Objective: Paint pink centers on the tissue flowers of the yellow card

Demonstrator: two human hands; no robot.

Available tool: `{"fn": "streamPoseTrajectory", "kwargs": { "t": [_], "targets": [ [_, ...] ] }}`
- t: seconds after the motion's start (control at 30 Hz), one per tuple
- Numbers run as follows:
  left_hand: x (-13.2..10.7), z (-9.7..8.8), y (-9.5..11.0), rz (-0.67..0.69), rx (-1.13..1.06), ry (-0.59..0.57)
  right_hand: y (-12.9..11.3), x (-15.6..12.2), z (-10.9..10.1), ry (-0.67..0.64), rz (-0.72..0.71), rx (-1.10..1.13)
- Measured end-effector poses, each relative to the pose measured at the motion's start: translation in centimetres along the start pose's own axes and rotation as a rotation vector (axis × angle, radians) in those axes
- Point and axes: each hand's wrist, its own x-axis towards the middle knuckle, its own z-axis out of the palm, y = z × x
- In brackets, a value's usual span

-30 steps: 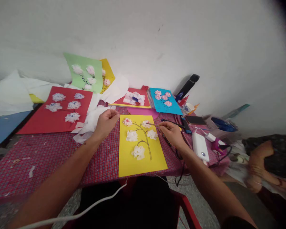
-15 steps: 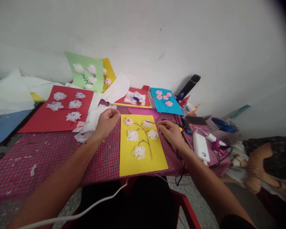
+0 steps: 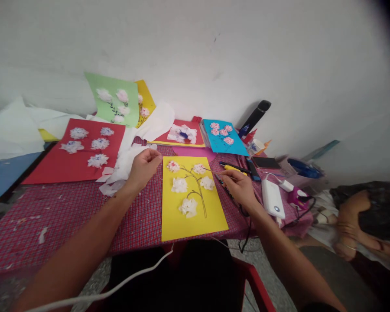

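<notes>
A yellow sheet point(image 3: 178, 227) lies in front of me with a drawn branching stem and several crumpled white tissue flowers. Between the fingers of my right hand point(image 3: 238, 185) is a thin paintbrush point(image 3: 211, 170), its tip at the upper right tissue flower point(image 3: 199, 168). That flower and the upper left one point(image 3: 173, 166) carry red dabs; the lower flower point(image 3: 188, 208) is plain white. My left hand point(image 3: 145, 167) is closed in a pinch at the sheet's upper left corner. What its fingers hold, if anything, is hidden.
Finished-looking flower sheets, red point(image 3: 56, 162), green point(image 3: 113, 102) and blue point(image 3: 225, 138), stand around the back. White tissue point(image 3: 130, 158) is heaped left. A power bank point(image 3: 273, 199), a phone point(image 3: 266, 163) and a black bottle point(image 3: 258, 113) sit right. Another person's arm point(image 3: 351, 225) shows far right.
My right hand has shifted slightly right and down, drawing the paintbrush tip back toward the right edge of the upper right flower. My left hand stays pinched in place.
</notes>
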Motion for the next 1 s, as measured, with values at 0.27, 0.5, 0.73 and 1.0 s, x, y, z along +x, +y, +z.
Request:
{"fn": "streamPoseTrajectory", "kwargs": {
  "t": [0.27,0.5,0.73,1.0],
  "targets": [
    [-0.2,0.2,0.5,-0.003,-0.022,0.009,0.2,-0.3,0.1,0.044,0.048,0.038],
    [-0.2,0.2,0.5,-0.011,-0.016,0.003,0.5,-0.5,0.3,0.04,0.05,0.054],
    [-0.2,0.1,0.5,-0.013,-0.001,0.001,0.4,-0.2,1.2,0.05,-0.029,0.007],
    [-0.2,0.0,0.5,-0.015,0.015,0.004,0.1,0.3,1.2,0.022,-0.16,-0.164]
  ]
}}
